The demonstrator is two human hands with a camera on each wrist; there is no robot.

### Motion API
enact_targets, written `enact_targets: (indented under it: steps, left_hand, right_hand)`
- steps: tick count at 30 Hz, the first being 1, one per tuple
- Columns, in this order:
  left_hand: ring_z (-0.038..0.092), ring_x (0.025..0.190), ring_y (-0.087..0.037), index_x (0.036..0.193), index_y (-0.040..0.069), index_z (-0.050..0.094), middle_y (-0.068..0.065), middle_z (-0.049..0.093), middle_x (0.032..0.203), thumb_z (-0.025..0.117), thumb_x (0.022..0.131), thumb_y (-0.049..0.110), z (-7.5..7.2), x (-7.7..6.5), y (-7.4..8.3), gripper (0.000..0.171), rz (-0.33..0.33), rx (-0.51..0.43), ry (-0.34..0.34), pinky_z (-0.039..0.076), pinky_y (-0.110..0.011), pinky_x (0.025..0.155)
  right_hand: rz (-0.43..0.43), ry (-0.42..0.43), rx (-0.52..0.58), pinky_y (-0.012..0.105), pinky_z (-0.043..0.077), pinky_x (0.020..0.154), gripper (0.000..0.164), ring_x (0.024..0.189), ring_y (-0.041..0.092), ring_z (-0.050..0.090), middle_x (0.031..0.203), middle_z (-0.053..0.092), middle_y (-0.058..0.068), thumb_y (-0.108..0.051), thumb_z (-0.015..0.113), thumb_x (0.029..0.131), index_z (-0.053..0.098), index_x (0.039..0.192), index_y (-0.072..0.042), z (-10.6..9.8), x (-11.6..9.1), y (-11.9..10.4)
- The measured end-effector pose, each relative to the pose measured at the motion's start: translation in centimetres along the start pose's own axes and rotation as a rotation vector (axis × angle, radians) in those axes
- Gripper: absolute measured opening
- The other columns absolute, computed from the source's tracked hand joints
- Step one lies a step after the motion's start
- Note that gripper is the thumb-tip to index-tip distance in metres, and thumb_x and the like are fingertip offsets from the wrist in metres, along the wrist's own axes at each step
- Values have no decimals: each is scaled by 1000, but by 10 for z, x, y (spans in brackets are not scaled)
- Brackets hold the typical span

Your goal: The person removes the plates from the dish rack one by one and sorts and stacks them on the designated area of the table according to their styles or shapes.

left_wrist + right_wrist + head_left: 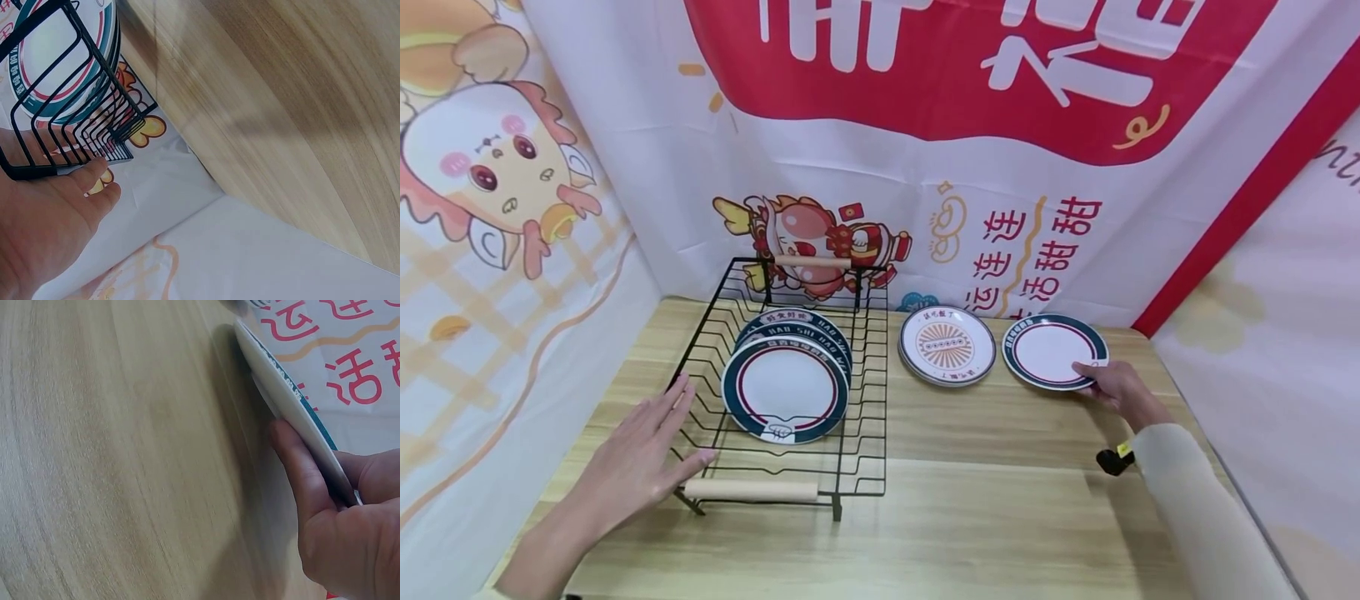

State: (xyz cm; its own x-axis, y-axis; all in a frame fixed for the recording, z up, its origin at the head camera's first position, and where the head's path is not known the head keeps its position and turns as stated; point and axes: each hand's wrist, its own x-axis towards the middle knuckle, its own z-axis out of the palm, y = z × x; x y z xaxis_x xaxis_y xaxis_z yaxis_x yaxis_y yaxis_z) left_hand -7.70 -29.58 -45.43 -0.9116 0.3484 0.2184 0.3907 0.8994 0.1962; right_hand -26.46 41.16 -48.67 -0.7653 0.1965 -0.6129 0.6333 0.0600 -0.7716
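Observation:
My right hand [1122, 393] pinches the right rim of a white plate with a dark green border [1047, 353], thumb on top and fingers beneath. In the right wrist view this plate [294, 403] appears edge-on, tilted above the wooden surface. My left hand [638, 454] rests against the left side of a black wire dish rack [752, 490], its fingers fairly straight along the side wires. Several green-bordered plates [786, 387] lean one behind another in the rack. From the left wrist, the left hand [59, 222] shows beside the rack's wires.
Between the rack and the held plate lies a small stack of white plates with an orange sunburst pattern [946, 346]. The wooden table [970, 525] ends at a printed cloth backdrop [865, 150] behind and at cloth walls on both sides.

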Motion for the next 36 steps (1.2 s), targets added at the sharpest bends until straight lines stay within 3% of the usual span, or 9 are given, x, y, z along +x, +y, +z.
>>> enact_targets:
  steps: [7,17,24,29,36]
  left_hand:
    - [32,152,-52,168,-1,17,-24,16,174,66,101,54,-1,2,0,99,-9,7,-5,-10,-28,130]
    - [32,153,-50,165,-6,24,-24,18,173,65,101,54,-3,1,2,97,-12,6,-11,-11,-24,128]
    - [30,154,-50,167,-3,19,-23,16,174,64,102,54,-3,1,3,98,-21,5,-22,-12,-24,128]
    - [30,154,-50,166,-5,22,-23,17,174,64,102,55,-2,0,3,97,-24,4,-21,-11,-25,128]
    - [31,153,-52,165,-6,23,-24,17,174,64,101,55,-1,-2,2,97,-31,10,-20,-12,-25,128]
  right_hand:
    - [45,121,-116,22,63,68,61,64,13,69,70,69,2,-24,68,105,43,149,10,-1,1,-2]
    - [44,196,-213,18,58,63,67,65,14,67,71,67,1,-30,73,101,48,149,10,-3,7,11]
    - [22,217,-240,18,58,63,67,65,13,65,73,65,1,-35,77,99,52,144,8,-4,4,17]
    - [23,213,-286,18,56,61,61,65,12,63,73,63,1,-38,78,97,57,132,6,-7,4,18]
    - [-30,168,-528,23,49,61,59,64,14,62,69,62,1,-52,75,95,65,106,5,-13,6,19]
